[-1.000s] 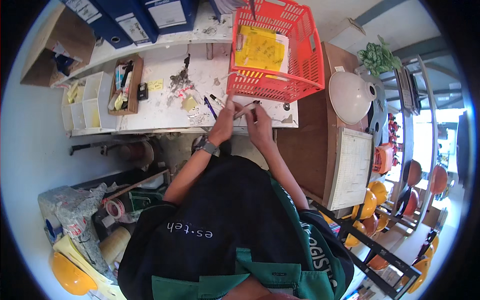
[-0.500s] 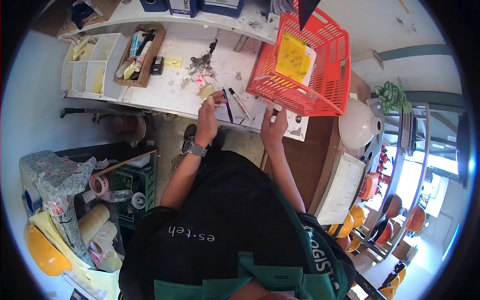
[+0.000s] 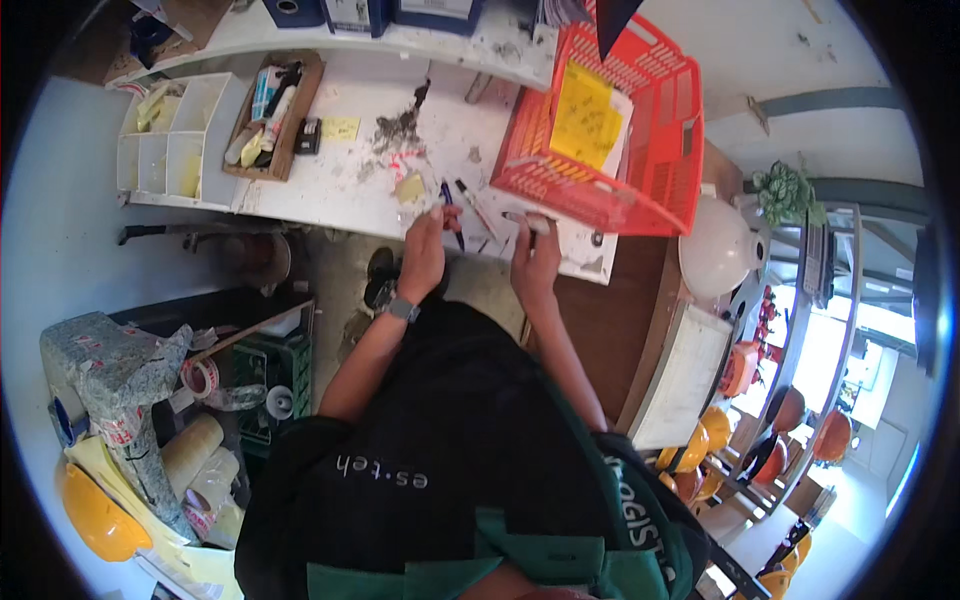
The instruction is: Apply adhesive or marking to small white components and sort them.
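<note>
My left hand (image 3: 426,252) is over the front edge of the white workbench (image 3: 355,195), with a grey watch on its wrist. Its fingers are slightly bent and apart, crossing over a dark blue pen (image 3: 446,190) on the bench. Beside that pen lies a white marker (image 3: 474,205) with a dark end. A yellowish paper note (image 3: 410,187) lies just beyond my left fingers. My right hand (image 3: 537,265) is closed at the front of the bench, near the red basket (image 3: 640,205). A small whitish and dark item shows between its fingers; its kind is unclear.
In the red basket is a yellow sheet (image 3: 585,120). At the back left stand a wooden box (image 3: 236,172) of supplies and a white divided organizer (image 3: 185,165). A shelf with blue binders (image 3: 355,15) overhangs the bench. Wrapped packages (image 3: 120,360) and tape lie low at left.
My left hand has drawn slightly nearer to me and right, its fingers now over the pen. The right hand has shifted a little left, and the small item in it has turned.
</note>
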Motion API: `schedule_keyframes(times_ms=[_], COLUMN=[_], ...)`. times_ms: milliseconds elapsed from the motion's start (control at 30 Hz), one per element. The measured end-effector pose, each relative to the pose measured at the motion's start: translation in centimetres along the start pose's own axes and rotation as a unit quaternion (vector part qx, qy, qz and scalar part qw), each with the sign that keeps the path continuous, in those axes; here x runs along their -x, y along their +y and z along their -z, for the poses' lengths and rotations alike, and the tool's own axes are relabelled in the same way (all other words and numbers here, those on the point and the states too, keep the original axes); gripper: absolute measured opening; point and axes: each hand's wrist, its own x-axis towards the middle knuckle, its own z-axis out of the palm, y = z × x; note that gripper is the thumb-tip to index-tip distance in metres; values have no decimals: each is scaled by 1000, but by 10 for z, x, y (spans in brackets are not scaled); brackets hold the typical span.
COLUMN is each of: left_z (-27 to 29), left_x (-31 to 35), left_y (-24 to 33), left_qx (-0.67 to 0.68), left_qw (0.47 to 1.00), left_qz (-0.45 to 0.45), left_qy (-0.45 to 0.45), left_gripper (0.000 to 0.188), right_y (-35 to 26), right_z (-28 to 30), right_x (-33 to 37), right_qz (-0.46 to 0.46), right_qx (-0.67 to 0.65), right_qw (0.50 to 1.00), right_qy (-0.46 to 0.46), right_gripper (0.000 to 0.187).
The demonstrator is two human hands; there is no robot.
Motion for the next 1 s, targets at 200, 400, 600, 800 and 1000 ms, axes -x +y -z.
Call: schedule_keyframes(times_ms=[200,400,600,800,1000], left_z=[2,7,4,-9,-25], left_x=[-8,-10,-14,7,8], left_y=[2,-6,-10,-17,-19], left_qx=[-35,-58,-80,-93,-72], left_qw=[999,998,995,988,984], left_qz=[-18,0,57,121,148], left_qy=[-3,26,36,-22,-63], left_gripper=[55,55,57,59,63], right_y=[-16,4,3,-2,9], right_z=[7,0,4,1,-5], right_x=[-2,-11,-1,-15,-6], right_qz=[6,14,15,-2,48], right_qx=[-40,-15,-74,-48,-70], right_qw=[998,999,996,999,992], right_qy=[39,25,52,12,91], right_gripper=[12,18,18,18,17])
